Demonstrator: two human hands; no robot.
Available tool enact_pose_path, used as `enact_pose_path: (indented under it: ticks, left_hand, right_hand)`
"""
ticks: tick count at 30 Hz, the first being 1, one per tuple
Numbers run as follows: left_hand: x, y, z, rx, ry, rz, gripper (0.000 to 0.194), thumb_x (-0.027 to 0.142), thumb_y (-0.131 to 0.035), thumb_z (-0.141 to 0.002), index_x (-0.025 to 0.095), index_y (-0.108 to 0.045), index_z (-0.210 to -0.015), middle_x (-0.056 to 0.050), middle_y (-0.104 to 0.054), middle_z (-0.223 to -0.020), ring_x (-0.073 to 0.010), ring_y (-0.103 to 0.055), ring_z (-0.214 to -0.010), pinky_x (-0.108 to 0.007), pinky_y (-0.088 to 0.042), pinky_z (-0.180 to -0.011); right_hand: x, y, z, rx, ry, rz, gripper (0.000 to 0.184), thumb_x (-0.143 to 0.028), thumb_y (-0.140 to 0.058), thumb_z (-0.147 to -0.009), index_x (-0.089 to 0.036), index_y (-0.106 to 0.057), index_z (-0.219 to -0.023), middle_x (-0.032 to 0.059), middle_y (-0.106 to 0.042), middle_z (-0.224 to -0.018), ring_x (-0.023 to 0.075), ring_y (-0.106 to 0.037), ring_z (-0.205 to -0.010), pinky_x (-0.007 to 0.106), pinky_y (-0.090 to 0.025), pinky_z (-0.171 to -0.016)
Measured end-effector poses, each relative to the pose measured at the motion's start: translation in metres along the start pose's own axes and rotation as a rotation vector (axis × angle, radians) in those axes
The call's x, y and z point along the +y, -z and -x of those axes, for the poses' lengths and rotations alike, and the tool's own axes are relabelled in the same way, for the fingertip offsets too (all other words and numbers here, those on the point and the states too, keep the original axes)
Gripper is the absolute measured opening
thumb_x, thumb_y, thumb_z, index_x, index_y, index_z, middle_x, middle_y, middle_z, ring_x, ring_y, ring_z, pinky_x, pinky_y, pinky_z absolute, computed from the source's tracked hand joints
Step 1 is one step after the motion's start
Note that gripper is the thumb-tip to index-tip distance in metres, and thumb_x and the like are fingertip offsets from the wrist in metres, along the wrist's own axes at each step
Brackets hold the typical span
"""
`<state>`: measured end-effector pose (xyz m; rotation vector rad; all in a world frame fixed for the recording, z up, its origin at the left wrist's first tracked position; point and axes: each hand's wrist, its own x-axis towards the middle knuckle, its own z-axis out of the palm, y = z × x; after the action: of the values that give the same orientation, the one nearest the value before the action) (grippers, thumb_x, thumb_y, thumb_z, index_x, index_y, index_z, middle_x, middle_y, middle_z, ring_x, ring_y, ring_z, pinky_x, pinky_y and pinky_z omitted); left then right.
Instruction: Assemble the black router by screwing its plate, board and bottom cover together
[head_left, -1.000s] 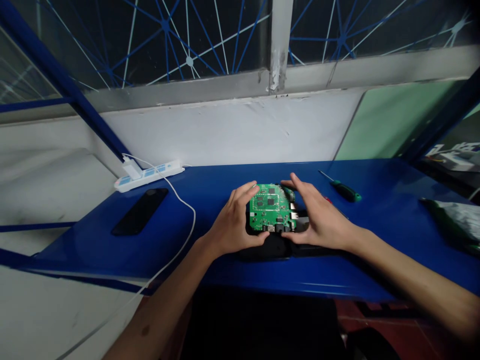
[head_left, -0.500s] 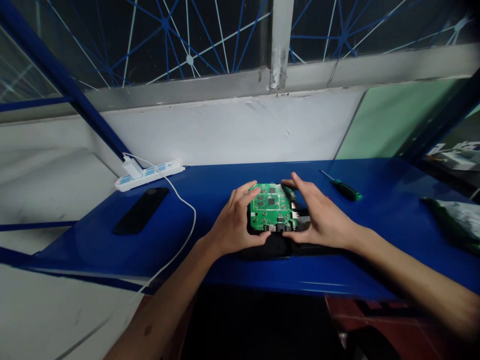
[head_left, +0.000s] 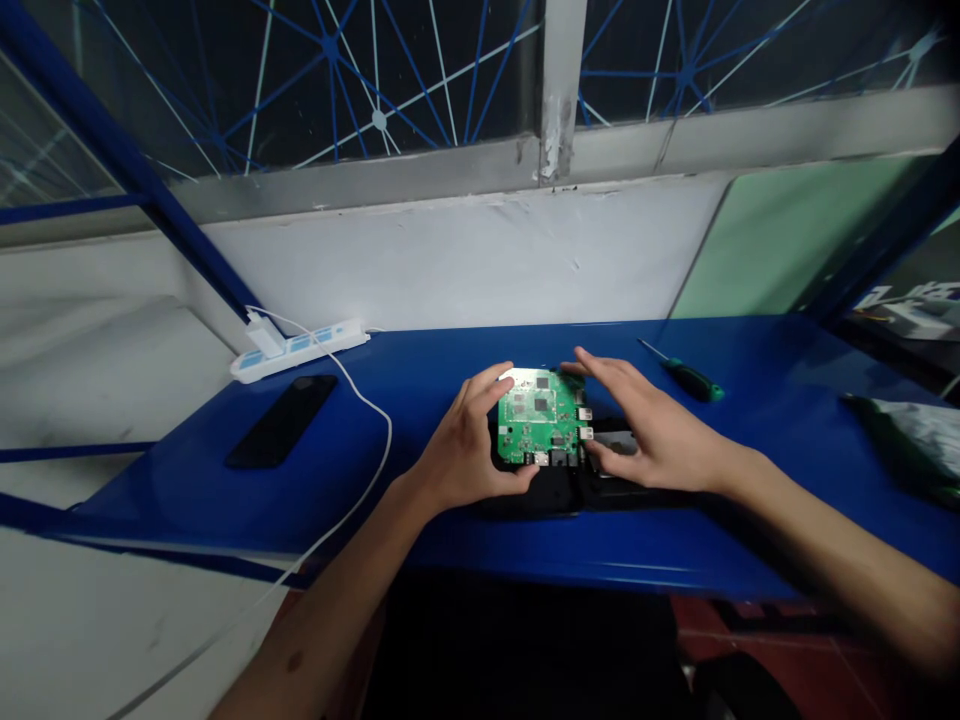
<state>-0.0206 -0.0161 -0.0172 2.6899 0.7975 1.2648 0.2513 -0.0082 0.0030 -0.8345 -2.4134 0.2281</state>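
A green circuit board (head_left: pixel 536 420) with chips and metal ports along its front and right edges is held tilted above the desk. My left hand (head_left: pixel 469 430) grips its left side, thumb at the front edge and fingers at the back left corner. Around the right side curls my right hand (head_left: pixel 645 425): its thumb is by the USB ports, some fingertips rest at the back right corner, and the index finger is raised. Under the board and hands lies a black plastic casing (head_left: pixel 536 497), partly hidden.
On the blue desk (head_left: pixel 450 550), a screwdriver (head_left: pixel 690 378) with a green and black handle lies at right. A plastic bag (head_left: pixel 915 440) sits farther right. At left are a black phone (head_left: pixel 281 422), a white power strip (head_left: pixel 307 350) and a trailing white cable (head_left: pixel 386 450).
The board has tipped a little and shifted slightly left, catching light. My right hand has slid right, its thumb leaving the front edge for the port side. My left hand keeps its grip.
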Motion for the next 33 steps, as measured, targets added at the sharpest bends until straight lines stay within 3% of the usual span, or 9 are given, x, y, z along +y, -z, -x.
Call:
enact_pose_path:
  ticks: [13, 17, 21, 24, 26, 29, 33]
  left_hand:
    - [0.004, 0.009, 0.005, -0.031, 0.004, -0.018, 0.101, 0.026, -0.079, -0.069, 0.026, -0.016, -0.147, -0.019, -0.038, -0.148, -0.0399, -0.043, -0.136, -0.065, -0.041, -0.109]
    - [0.010, 0.012, 0.010, -0.065, 0.031, -0.014, 0.100, 0.026, -0.078, -0.071, 0.028, -0.014, -0.149, -0.019, -0.035, -0.152, -0.0406, -0.040, -0.139, -0.066, -0.040, -0.109]
    - [0.013, 0.016, 0.024, -0.093, 0.135, 0.010, 0.102, 0.030, -0.078, -0.077, 0.026, -0.009, -0.153, -0.022, -0.027, -0.157, -0.0412, -0.035, -0.143, -0.067, -0.036, -0.112]
    - [0.012, 0.020, 0.040, -0.129, 0.261, 0.077, 0.117, 0.053, -0.082, -0.074, 0.025, -0.003, -0.155, -0.024, -0.024, -0.158, -0.0448, -0.035, -0.142, -0.070, -0.035, -0.112]
    - [0.010, 0.022, 0.049, -0.196, 0.336, 0.073, 0.130, 0.064, -0.085, -0.064, 0.026, -0.001, -0.156, -0.025, -0.024, -0.157, -0.0483, -0.034, -0.142, -0.073, -0.034, -0.110]
    - [0.009, 0.023, 0.054, -0.272, 0.375, 0.037, 0.140, 0.066, -0.087, -0.058, 0.027, 0.003, -0.157, -0.027, -0.027, -0.156, -0.0512, -0.035, -0.140, -0.075, -0.037, -0.107]
    - [0.009, 0.021, 0.051, -0.321, 0.349, 0.007, 0.137, 0.059, -0.088, -0.062, 0.028, 0.004, -0.158, -0.026, -0.030, -0.155, -0.0511, -0.040, -0.138, -0.074, -0.043, -0.102]
  right_hand:
    - [-0.003, 0.001, 0.000, -0.062, -0.014, 0.008, 0.100, -0.033, -0.066, -0.083, -0.025, -0.004, -0.161, 0.0147, -0.052, -0.146, 0.0347, -0.049, -0.133, 0.057, -0.050, -0.104]
    - [-0.006, -0.002, 0.001, -0.046, -0.022, -0.004, 0.104, -0.032, -0.069, -0.079, -0.025, -0.006, -0.161, 0.0152, -0.058, -0.141, 0.0362, -0.057, -0.125, 0.059, -0.053, -0.099]
    - [-0.008, -0.005, 0.002, -0.008, -0.044, -0.040, 0.105, -0.036, -0.072, -0.076, -0.025, -0.010, -0.160, 0.0149, -0.059, -0.141, 0.0377, -0.057, -0.127, 0.061, -0.051, -0.101]
    - [-0.008, -0.008, 0.002, 0.005, -0.055, -0.079, 0.109, -0.037, -0.073, -0.074, -0.023, -0.008, -0.161, 0.0157, -0.059, -0.140, 0.0376, -0.059, -0.126, 0.059, -0.052, -0.102]
    - [-0.008, -0.010, 0.002, -0.014, -0.054, -0.100, 0.111, -0.037, -0.073, -0.073, -0.022, -0.007, -0.161, 0.0163, -0.060, -0.140, 0.0377, -0.060, -0.125, 0.057, -0.054, -0.099]
    - [-0.009, -0.012, 0.002, -0.064, -0.052, -0.114, 0.110, -0.034, -0.072, -0.073, -0.022, -0.007, -0.161, 0.0171, -0.059, -0.140, 0.0376, -0.060, -0.124, 0.055, -0.056, -0.096]
    - [-0.011, -0.011, 0.002, -0.111, -0.059, -0.120, 0.111, -0.032, -0.073, -0.073, -0.022, -0.006, -0.161, 0.0171, -0.058, -0.141, 0.0369, -0.060, -0.124, 0.054, -0.056, -0.096]
